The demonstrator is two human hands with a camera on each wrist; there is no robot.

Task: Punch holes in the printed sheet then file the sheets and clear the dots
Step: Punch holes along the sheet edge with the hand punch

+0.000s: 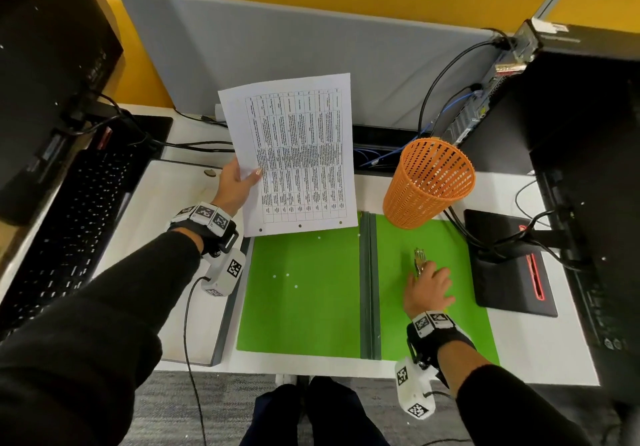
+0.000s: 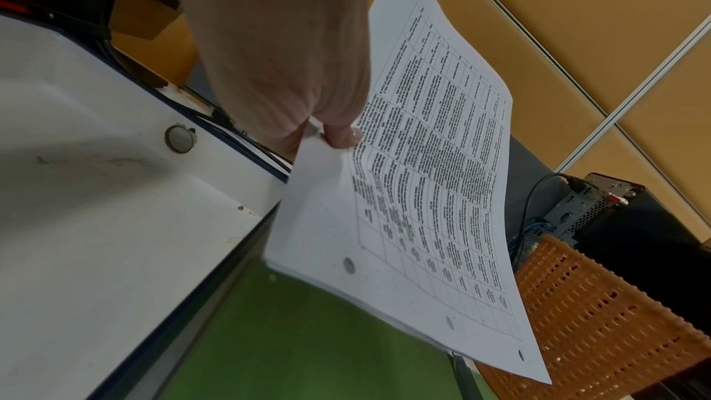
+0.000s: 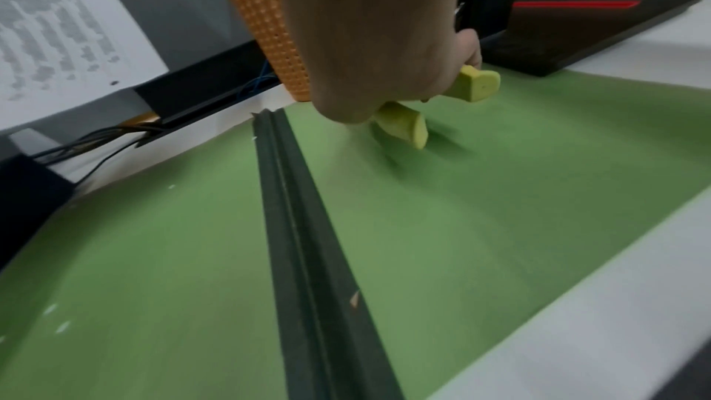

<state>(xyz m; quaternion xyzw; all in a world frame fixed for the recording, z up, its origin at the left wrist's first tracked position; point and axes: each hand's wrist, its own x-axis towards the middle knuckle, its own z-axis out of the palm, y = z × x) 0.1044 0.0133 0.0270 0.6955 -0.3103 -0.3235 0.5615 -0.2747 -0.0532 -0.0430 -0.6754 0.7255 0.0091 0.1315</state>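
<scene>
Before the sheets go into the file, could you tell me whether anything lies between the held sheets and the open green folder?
Only small things: loose white paper dots lie scattered on the green folder under the printed sheets held by the left hand. The right hand holds the hole punch over the folder's right flap.

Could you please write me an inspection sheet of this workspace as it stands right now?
Surface: white desk, partly covered by an open green folder.
Job's things: white printed sheets show three holes along the near edge; yellow-handled hole punch over the folder.
Clutter: small white paper dots on the folder; orange mesh basket tilted.
Grips: left hand pinches the sheets; right hand grips the punch.
Cables: black cables beside the basket.
Surroundings: grey partition panel, black keyboard.
</scene>
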